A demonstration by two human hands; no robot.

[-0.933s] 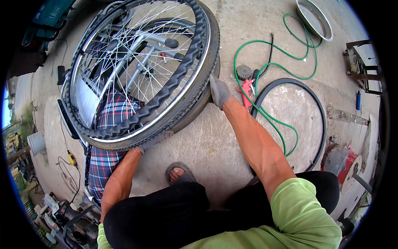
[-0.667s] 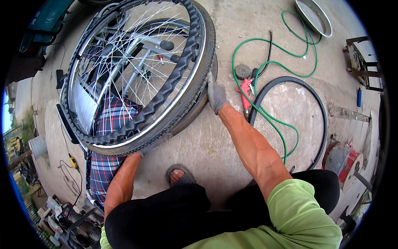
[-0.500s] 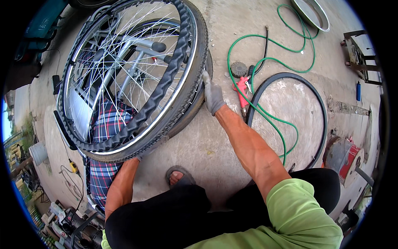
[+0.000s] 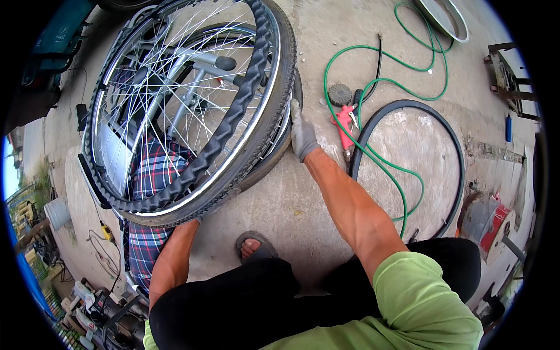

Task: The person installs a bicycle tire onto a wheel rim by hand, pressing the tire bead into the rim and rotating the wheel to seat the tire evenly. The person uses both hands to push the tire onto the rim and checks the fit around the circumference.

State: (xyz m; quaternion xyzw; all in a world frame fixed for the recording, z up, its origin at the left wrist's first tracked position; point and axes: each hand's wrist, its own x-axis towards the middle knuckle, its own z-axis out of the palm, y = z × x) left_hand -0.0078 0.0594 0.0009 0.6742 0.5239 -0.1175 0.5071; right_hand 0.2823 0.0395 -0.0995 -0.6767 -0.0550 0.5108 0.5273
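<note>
A wheelchair lies tipped over on the concrete at the left, its large spoked wheel uppermost, with a black tyre and a wavy black hand rim. A second wheel shows partly below it. My right hand, in a grey glove, holds the tyre edge at the wheel's right side; its fingertips are partly hidden there. Beneath the wheel's near edge reaches my left hand, with only a bit of glove showing and the fingers out of sight. A plaid fabric seat is visible through the spokes.
Right of my right hand lie a red air gun, a green hose and a loose black tyre. A metal basin stands far right, a red reel at the right. Tools clutter the lower left.
The view has shifted slightly, so things sit a little further right. Beside my right hand, a bit more of the lower wheel's rim shows. Both hands stay in nearly the same places.
</note>
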